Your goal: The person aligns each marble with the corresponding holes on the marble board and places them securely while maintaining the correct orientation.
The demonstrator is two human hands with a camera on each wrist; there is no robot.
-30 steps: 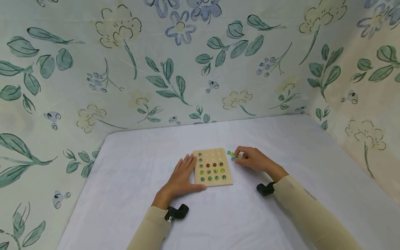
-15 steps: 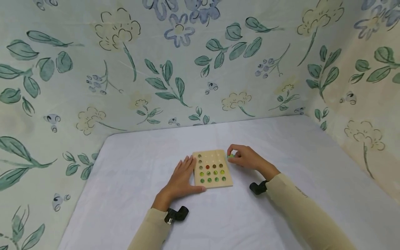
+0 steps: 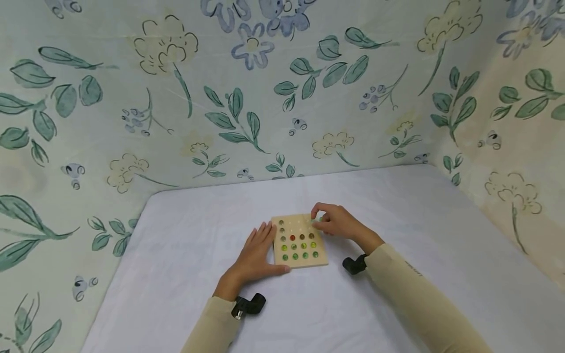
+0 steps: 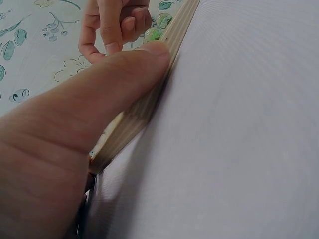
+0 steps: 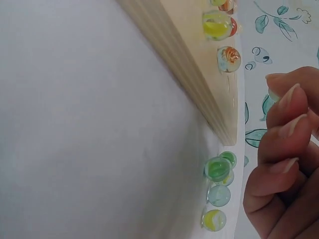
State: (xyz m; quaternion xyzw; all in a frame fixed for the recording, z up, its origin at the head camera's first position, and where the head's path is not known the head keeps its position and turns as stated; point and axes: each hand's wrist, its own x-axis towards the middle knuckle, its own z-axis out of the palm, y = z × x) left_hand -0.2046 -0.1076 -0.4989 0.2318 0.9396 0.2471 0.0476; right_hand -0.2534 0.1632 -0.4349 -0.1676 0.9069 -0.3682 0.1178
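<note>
A square pale wooden board [image 3: 296,221] lies on the white cloth, with glass marbles seated in its hollows. Green marbles [image 3: 295,256] fill its nearest row, yellow-green ones [image 3: 303,245] the row behind. A red marble [image 3: 293,238] sits further back. My left hand [image 3: 253,252] rests along the board's left side, fingers straight, its thumb [image 4: 124,74] on the near edge. Above the board's far right corner, my right hand [image 3: 340,223] pinches a pale greenish marble [image 5: 272,95] between thumb and forefinger. Its fingers mostly hide that marble.
Several loose marbles [image 5: 218,169] lie on the cloth just beyond the board's right edge, largely covered by the right hand in the head view. White cloth [image 3: 198,220] surrounds the board. A floral curtain [image 3: 176,122] hangs behind the table.
My right hand has moved left from the loose marbles to over the board's far right corner, a marble between its fingertips. The left hand has stayed on the board.
</note>
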